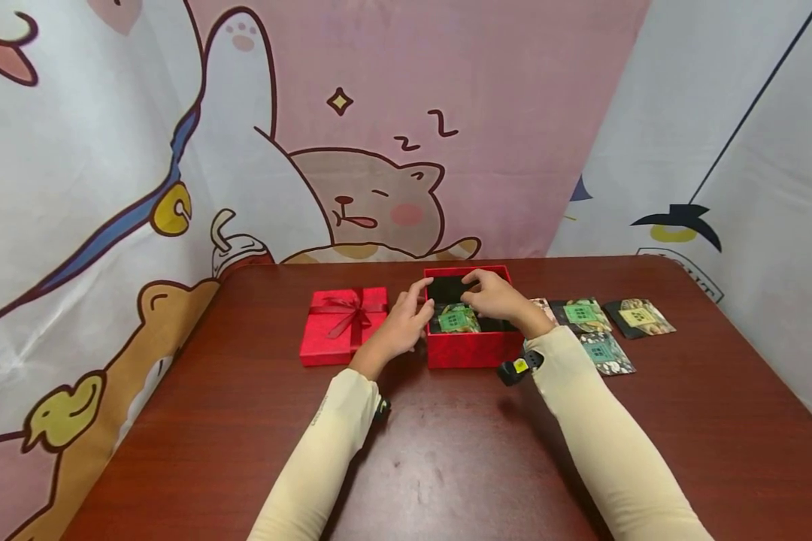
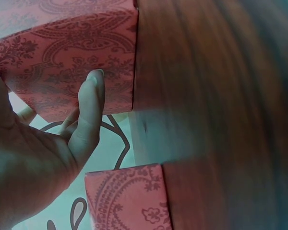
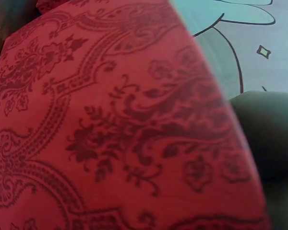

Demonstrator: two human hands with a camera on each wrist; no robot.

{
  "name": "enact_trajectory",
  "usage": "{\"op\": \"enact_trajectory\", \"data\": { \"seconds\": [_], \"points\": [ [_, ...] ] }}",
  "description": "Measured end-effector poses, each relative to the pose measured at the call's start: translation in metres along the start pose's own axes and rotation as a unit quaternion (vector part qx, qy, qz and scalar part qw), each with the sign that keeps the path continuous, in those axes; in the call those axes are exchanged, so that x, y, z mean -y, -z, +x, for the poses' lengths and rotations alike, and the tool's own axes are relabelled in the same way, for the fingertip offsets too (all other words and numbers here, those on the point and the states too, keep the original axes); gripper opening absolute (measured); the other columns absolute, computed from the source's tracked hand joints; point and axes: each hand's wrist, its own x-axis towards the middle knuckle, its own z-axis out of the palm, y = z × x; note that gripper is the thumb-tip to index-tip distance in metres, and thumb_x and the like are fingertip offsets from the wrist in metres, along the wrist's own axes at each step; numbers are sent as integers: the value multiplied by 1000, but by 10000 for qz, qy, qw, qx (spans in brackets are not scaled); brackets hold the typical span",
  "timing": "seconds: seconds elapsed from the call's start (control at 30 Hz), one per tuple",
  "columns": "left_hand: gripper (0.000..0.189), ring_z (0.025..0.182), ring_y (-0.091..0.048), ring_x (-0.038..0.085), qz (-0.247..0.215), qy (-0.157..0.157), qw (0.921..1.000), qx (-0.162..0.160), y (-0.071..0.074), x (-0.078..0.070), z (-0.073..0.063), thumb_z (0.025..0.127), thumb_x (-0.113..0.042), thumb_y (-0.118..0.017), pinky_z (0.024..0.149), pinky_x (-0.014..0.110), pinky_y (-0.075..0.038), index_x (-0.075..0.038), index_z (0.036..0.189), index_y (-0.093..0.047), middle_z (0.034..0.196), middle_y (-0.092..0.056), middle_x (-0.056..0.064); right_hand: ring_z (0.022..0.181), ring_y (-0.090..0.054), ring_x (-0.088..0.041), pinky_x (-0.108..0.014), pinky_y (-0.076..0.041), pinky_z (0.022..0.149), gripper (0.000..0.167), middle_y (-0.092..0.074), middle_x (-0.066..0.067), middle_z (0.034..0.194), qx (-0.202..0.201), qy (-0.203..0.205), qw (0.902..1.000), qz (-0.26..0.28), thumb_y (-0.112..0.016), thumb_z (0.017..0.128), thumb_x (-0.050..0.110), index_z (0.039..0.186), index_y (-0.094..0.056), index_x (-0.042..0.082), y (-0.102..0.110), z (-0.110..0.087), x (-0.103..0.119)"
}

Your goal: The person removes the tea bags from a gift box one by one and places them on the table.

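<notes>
The red patterned box [image 1: 474,351] stands without its lid in the middle of the table. Inside it lies a packet with a green label [image 1: 455,318], and behind that a flat black piece [image 1: 446,288]. My left hand [image 1: 406,323] is at the box's left wall, index finger and thumb reaching to the rim; in the left wrist view one finger [image 2: 89,112] extends alongside the wall. Over the right side of the box, my right hand [image 1: 497,297] pinches the right edge of the black piece. In the right wrist view the box wall [image 3: 134,120] hides its fingertips.
A red lid with a ribbon bow [image 1: 318,342] lies left of the box. To the right are several packets, among them a green-labelled one [image 1: 585,314], a yellow-labelled one [image 1: 639,317] and a blue-labelled one [image 1: 607,353]. A cartoon-printed cloth [image 1: 514,113] hangs behind the table.
</notes>
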Motion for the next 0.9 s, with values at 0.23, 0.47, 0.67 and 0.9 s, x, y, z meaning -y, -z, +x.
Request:
{"op": "enact_trajectory", "data": {
  "seconds": [0.23,0.47,0.67,0.9],
  "points": [
    [52,70,-64,35,-28,62,10000,-8,1,-2,-1,106,-33,-41,43,35,-52,-28,155,-24,132,-41,18,114,-58,-36,-45,-51,94,47,-56,-27,129,-111,-165,9984,-535,-54,93,13,133,-48,-10,-6,8,-1],
    [53,70,-64,33,11,-30,10000,-37,3,-3,0,105,-35,-42,44,35,-53,-27,155,-24,131,-42,17,125,-50,-39,-51,-39,108,50,-50,-26,138,-58,-477,9966,-664,-55,94,16,136,-45,-8,-7,13,-4],
    [53,72,-65,36,-2,-35,10000,-20,3,-2,1,105,-37,-41,45,35,-53,-28,155,-24,131,-41,16,123,-51,-37,-48,-41,107,52,-51,-29,135,167,-413,9959,-789,-56,91,16,133,-46,-13,-10,17,-6],
    [53,73,-65,38,-20,2,10000,36,-1,1,0,106,-34,-42,43,34,-53,-26,155,-24,130,-41,17,116,-53,-34,-48,-45,101,54,-49,-28,137,251,-555,9967,-531,-57,93,16,137,-43,-12,-14,14,-12]
  ]
}}
